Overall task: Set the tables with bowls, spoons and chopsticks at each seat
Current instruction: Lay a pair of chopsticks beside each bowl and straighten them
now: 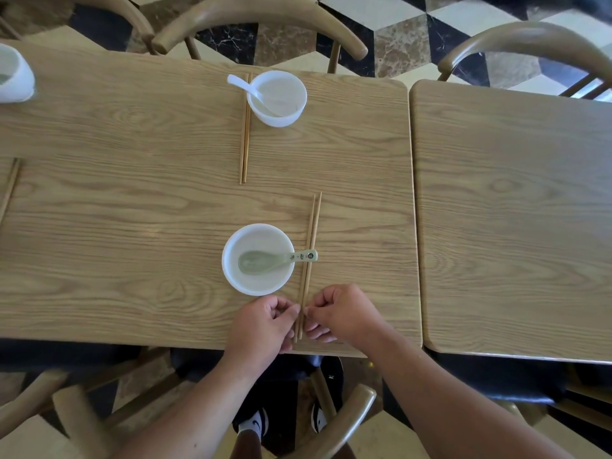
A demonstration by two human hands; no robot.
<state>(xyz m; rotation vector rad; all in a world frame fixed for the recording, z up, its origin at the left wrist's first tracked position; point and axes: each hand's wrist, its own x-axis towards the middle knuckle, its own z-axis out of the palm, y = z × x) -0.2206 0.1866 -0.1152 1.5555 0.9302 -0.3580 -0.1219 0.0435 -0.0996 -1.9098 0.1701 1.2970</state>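
Observation:
A white bowl stands near the table's front edge with a pale green spoon lying in it, handle to the right. A pair of wooden chopsticks lies just right of that bowl. My left hand and my right hand pinch the near ends of this pair from either side. Across the table stands a second white bowl with a white spoon in it and another pair of chopsticks on its left.
A third white bowl sits at the far left edge, and a chopstick pair lies at the left. A second wooden table adjoins on the right. Wooden chairs surround the tables.

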